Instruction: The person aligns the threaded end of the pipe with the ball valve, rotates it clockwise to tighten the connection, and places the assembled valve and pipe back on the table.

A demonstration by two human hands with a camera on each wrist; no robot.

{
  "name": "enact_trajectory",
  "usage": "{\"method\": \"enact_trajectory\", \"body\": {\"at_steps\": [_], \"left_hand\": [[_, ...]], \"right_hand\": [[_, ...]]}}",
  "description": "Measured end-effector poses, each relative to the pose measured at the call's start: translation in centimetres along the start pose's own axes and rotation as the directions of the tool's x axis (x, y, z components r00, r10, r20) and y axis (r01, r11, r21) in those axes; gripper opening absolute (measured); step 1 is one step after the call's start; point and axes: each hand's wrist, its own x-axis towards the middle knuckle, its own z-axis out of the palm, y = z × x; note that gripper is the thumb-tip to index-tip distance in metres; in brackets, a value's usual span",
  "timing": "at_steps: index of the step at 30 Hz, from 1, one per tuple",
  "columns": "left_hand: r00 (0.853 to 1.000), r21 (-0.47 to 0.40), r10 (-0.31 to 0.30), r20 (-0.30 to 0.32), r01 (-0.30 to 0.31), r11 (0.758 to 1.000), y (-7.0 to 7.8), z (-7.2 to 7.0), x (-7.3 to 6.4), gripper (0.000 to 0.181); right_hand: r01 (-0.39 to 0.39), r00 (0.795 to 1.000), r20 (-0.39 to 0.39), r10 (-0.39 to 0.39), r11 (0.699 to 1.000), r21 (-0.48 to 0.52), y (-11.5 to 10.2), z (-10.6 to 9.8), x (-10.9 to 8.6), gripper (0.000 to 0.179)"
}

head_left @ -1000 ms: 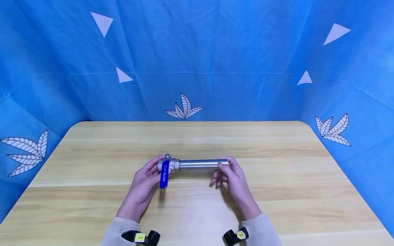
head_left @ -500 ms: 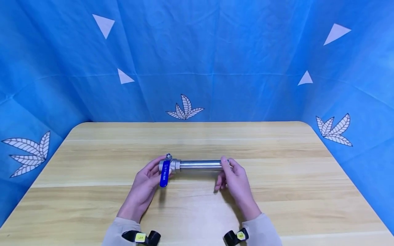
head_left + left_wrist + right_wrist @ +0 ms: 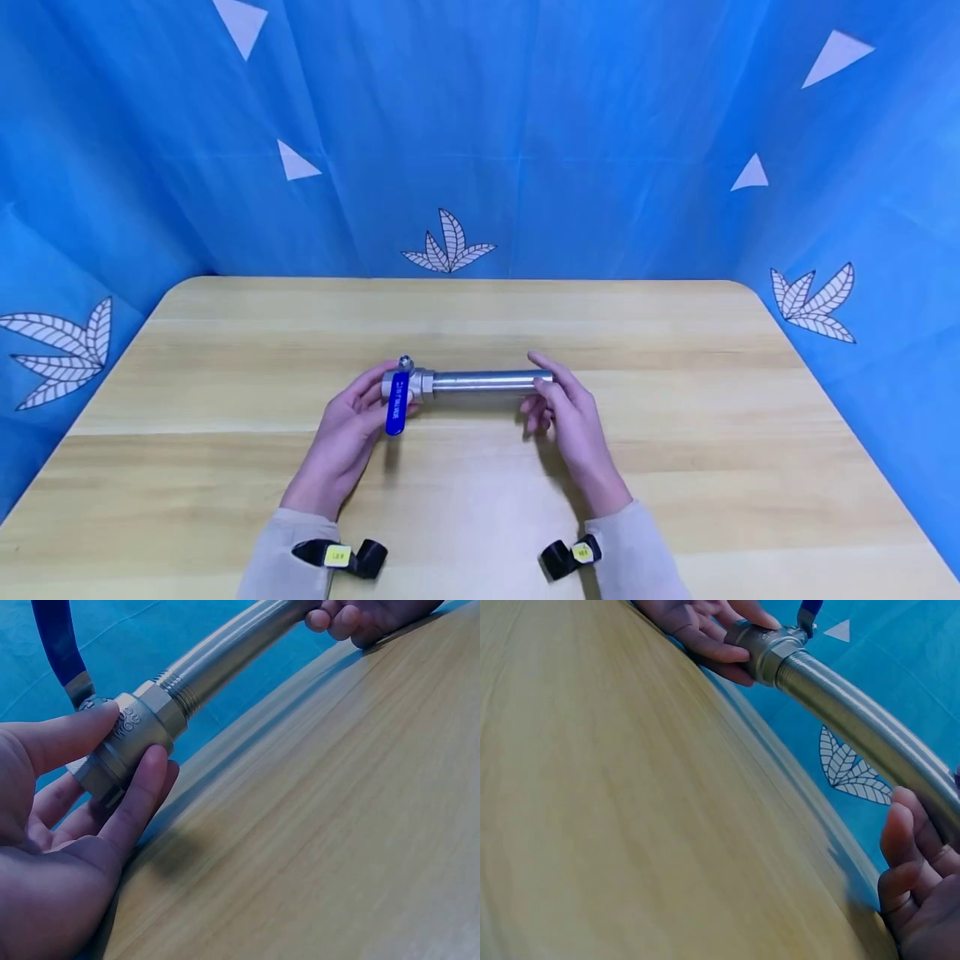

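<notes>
Watching remotely, I see the left hand (image 3: pixel 343 437) grip a valve (image 3: pixel 136 736) over the table (image 3: pixel 480 500), short of its far edge. The right hand (image 3: pixel 579 423) pinches the pipe (image 3: pixel 480 381).

Remotely, I record the ball valve (image 3: pixel 417 384) in the left grip (image 3: pixel 347 427), the pipe (image 3: pixel 483 381) running rightward from it into the right grip (image 3: pixel 579 425), above the bench (image 3: pixel 465 508); curtain (image 3: pixel 480 125) behind.

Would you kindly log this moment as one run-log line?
left grip holds valve; right grip touches pipe near free end; pipe meets valve, some threads exposed; blue handle crosswise to pipe
</notes>
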Motion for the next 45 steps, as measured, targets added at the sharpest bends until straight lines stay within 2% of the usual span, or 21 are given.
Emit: {"method": "enact_trajectory", "body": {"at_steps": [5,10,18,22,31,36,40,45], "left_hand": [[0.999,-0.01,0.037,0.028,-0.037,0.999,0.7,0.1,0.7,0.065],[0.999,-0.015,0.032,0.027,-0.032,0.999,0.6,-0.1,0.6,0.067],[0.999,-0.035,0.033,0.028,-0.032,0.999,0.0,-0.3,0.3,0.067],[0.999,-0.033,0.03,0.027,-0.029,0.999,-0.1,-0.2,0.4,0.067],[0.999,-0.036,0.028,0.02,-0.028,0.999,-0.1,-0.2,0.1,0.068],[0.999,-0.037,0.033,0.021,-0.032,0.999,-0.2,-0.2,0.1,0.067],[0.999,-0.032,0.027,0.018,-0.026,0.999,-0.3,-0.2,0.1,0.068],[0.999,-0.031,0.03,0.017,-0.03,0.999,-0.3,-0.2,0.0,0.068]], "right_hand": [[0.014,1.0,0.011,-0.014,0.999,0.047,-0.4,-0.1,0.9,0.03],[-0.04,0.998,0.045,0.037,0.997,0.064,-0.5,-0.2,0.9,0.019],[-0.093,0.996,0.001,0.093,0.996,0.009,-0.1,-0.1,0.6,0.033],[-0.094,0.995,-0.011,0.094,0.996,0.003,0.0,0.0,0.6,0.034],[-0.038,0.997,0.074,0.033,0.997,0.07,0.1,-0.2,0.2,0.024],[-0.042,0.995,0.095,0.035,0.997,0.069,0.1,-0.4,0.1,0.022],[-0.065,0.996,0.07,0.062,0.996,0.052,0.2,-0.3,0.1,0.025],[-0.082,0.996,-0.026,0.082,0.996,0.019,0.3,0.0,0.1,0.036]]}}
